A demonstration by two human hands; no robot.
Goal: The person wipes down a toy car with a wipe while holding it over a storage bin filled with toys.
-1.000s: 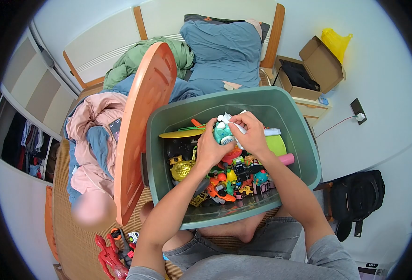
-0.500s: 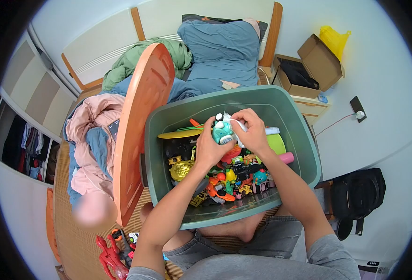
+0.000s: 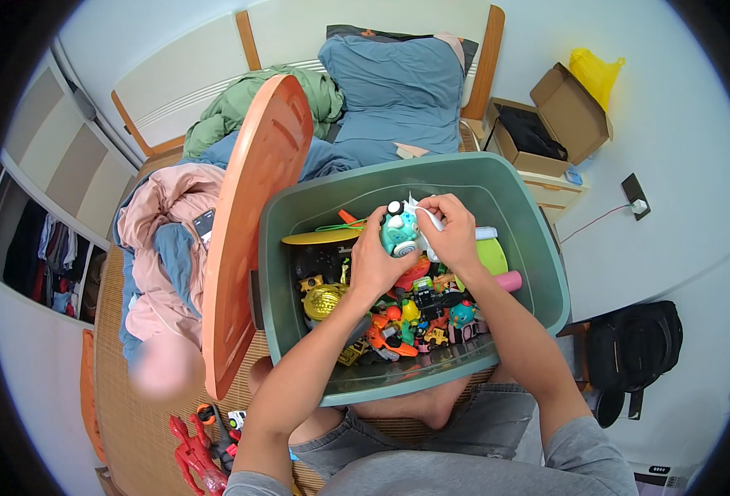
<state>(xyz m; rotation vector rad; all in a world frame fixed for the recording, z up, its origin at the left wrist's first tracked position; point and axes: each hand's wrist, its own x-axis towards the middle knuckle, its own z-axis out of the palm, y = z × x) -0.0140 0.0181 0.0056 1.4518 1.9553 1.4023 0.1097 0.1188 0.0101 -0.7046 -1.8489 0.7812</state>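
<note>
My left hand (image 3: 373, 263) is closed around a teal and white toy (image 3: 397, 232) with a round white wheel and a black-and-white knob at its top. My right hand (image 3: 454, 235) pinches a white wipe (image 3: 428, 220) against the toy's right side. Both hands are over a large green storage bin (image 3: 303, 207), which stands in front of my lap. Beneath them lie a heap of small toys, a yellow ball-like toy (image 3: 322, 302), an orange toy vehicle (image 3: 390, 341) and a pink cylinder (image 3: 509, 281).
An orange lid (image 3: 253, 223) stands upright along the bin's left side. A red figure (image 3: 197, 456) and other toys lie on the woven mat (image 3: 137, 426). Behind are bedding (image 3: 398, 91) and an open cardboard box (image 3: 538, 124). A black backpack (image 3: 634, 343) is at right.
Both hands and the toy have shifted very slightly, with the toy turned a little. The wipe stays pressed to its side. The view has moved slightly.
</note>
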